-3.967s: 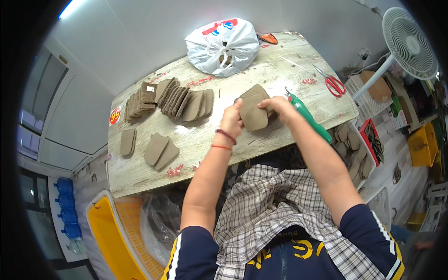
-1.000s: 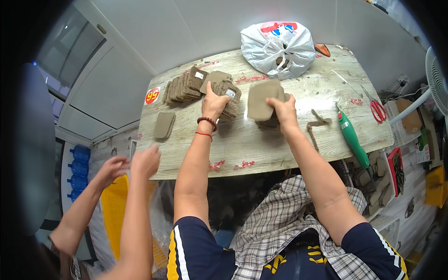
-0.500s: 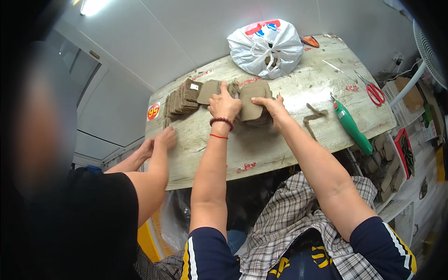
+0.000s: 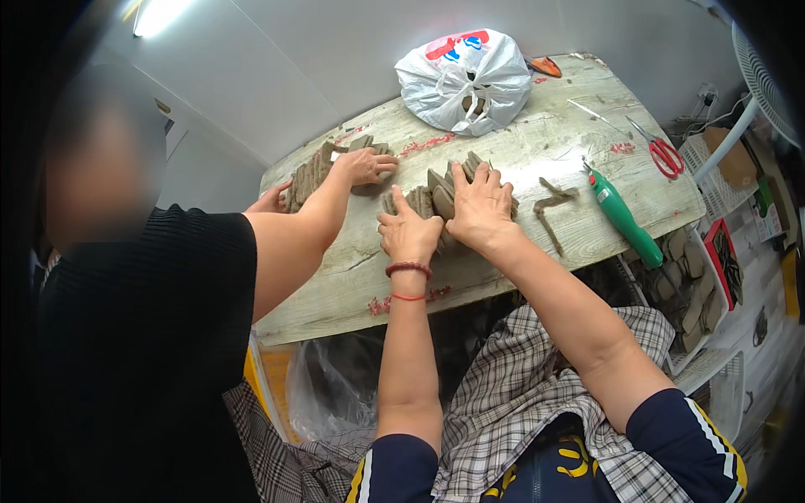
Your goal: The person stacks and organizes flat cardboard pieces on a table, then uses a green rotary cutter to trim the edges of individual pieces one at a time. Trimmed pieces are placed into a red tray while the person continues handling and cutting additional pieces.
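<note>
the person's left hand and right hand press in on a row of flat, rounded, brown-grey pads with fuzzy edges, fingers laid over it from the near side. the left hand covers the left end, its index finger stretched away from the body; the right hand spreads across the right part, its fingers slightly apart. whether either thumb closes underneath cannot be told, as the backs of the hands hide it. the pads stand on edge, leaning, around the middle of a pale, wood-grained table with red patches. a dark red beaded bracelet and a thin red cord circle the left wrist.

to the left, a co-worker in a black top reaches in with both hands around a second row of similar brown pads, apart from the first.

beyond the first row sits a knotted white plastic bag with red and blue print. right of the right hand lies a bent, fuzzy brown strip, then a green-bodied handheld tool near the table's edge, and scissors with red handles farther right. a checked grey-and-white cloth lies over the person's front.
</note>
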Demonstrator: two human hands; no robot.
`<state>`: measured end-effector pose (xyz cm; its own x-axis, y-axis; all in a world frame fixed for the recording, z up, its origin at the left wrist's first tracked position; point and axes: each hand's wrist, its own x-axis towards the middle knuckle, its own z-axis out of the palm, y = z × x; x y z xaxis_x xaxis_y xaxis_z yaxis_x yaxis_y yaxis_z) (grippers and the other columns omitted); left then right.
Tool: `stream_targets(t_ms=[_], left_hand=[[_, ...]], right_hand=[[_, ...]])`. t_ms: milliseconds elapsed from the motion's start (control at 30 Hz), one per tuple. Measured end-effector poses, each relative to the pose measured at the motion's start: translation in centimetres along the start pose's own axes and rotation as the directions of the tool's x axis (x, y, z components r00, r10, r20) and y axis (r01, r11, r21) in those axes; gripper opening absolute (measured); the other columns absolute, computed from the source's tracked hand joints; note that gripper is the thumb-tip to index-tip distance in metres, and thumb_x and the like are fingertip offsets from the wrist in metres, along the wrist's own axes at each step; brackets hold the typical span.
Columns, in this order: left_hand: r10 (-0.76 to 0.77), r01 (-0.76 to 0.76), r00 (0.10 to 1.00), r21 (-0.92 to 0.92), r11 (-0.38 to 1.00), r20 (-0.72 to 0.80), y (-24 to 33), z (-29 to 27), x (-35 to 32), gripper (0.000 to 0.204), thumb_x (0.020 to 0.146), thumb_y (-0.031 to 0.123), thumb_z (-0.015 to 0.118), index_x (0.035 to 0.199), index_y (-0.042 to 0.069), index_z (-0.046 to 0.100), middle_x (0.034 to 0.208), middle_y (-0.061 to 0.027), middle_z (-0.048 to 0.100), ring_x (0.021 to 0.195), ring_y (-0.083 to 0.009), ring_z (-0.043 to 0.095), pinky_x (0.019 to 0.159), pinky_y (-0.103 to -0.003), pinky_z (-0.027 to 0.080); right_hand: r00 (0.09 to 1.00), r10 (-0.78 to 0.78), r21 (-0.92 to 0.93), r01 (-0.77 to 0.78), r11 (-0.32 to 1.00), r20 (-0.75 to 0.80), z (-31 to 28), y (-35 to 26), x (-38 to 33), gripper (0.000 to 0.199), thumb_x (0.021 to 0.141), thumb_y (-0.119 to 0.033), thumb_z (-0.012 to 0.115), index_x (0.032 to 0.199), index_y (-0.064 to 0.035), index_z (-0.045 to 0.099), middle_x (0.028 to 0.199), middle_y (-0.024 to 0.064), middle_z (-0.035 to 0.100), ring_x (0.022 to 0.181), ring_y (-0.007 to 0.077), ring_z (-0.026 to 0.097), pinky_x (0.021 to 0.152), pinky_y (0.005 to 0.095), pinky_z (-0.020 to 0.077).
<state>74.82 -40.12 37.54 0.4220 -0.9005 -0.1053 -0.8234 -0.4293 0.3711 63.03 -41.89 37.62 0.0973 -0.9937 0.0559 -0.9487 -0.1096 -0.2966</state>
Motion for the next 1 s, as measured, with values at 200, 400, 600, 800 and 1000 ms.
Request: stream_targets(t_ms=[200, 400, 600, 800, 1000], left_hand=[[0.001, 0.039, 0.999, -0.779, 0.625, 0.051, -3.9, 1.6, 1.1, 0.122, 0.069, 0.049, 0.080, 0.152, 0.007, 0.002, 0.143, -0.0369, 0.029, 0.135, -0.0424, 0.031, 0.110, -0.044, 0.029], [-0.014, 0.213, 0.968, -0.790, 0.575, 0.251, -3.2, -0.5, 1.0, 0.142, 0.065, 0.043, 0.087, 0.146, 0.004, -0.024, 0.151, -0.0300, 0.014, 0.140, -0.0342, 0.022, 0.112, -0.046, 0.023], [0.006, 0.245, 0.953, -0.782, 0.573, 0.303, -1.9, -0.3, 1.2, 0.139, 0.067, 0.027, 0.087, 0.144, 0.003, -0.028, 0.149, -0.0280, 0.019, 0.137, -0.0347, 0.029, 0.105, -0.049, 0.034], [0.076, 0.384, 0.876, -0.785, 0.487, 0.476, -0.7, -3.0, -1.6, 0.128, 0.075, 0.021, 0.082, 0.141, -0.002, -0.026, 0.137, -0.0279, 0.037, 0.110, -0.0310, 0.058, 0.086, -0.046, 0.053], [-0.009, 0.423, 0.879, -0.773, 0.474, 0.476, -1.6, -0.1, -0.3, 0.133, 0.074, 0.019, 0.083, 0.140, -0.002, -0.031, 0.143, -0.0297, 0.027, 0.121, -0.0328, 0.050, 0.090, -0.045, 0.051]], right_hand=[[0.980, 0.033, 0.437, -0.117, 0.892, 0.196, -2.1, 1.6, 0.2, 0.119, 0.060, -0.056, 0.077, 0.151, -0.0108, 0.015, 0.142, 0.0280, 0.030, 0.130, 0.0466, 0.035, 0.104, 0.0568, 0.0328], [0.933, -0.004, 0.862, -0.329, 0.386, 0.359, 0.2, 6.2, 3.4, 0.097, 0.069, -0.053, 0.078, 0.133, 0.0101, 0.042, 0.122, 0.0244, 0.059, 0.110, 0.0265, 0.060, 0.095, 0.0332, 0.0462], [0.890, -0.095, 0.864, -0.401, 0.304, 0.446, -0.2, 5.3, 1.6, 0.069, 0.078, -0.047, 0.074, 0.117, 0.0077, 0.060, 0.104, 0.0180, 0.068, 0.090, 0.0197, 0.067, 0.080, 0.0293, 0.0517], [0.894, -0.160, 0.812, -0.291, 0.505, 0.420, -2.3, 7.3, -0.2, 0.070, 0.071, -0.054, 0.077, 0.110, 0.0037, 0.067, 0.102, 0.0157, 0.069, 0.092, 0.0205, 0.066, 0.082, 0.0304, 0.0508], [0.808, -0.174, 0.795, -0.472, 0.381, 0.563, -0.7, 7.3, -0.9, 0.070, 0.066, -0.045, 0.084, 0.111, 0.0060, 0.065, 0.103, 0.0198, 0.068, 0.092, 0.0241, 0.065, 0.085, 0.0329, 0.0508]])
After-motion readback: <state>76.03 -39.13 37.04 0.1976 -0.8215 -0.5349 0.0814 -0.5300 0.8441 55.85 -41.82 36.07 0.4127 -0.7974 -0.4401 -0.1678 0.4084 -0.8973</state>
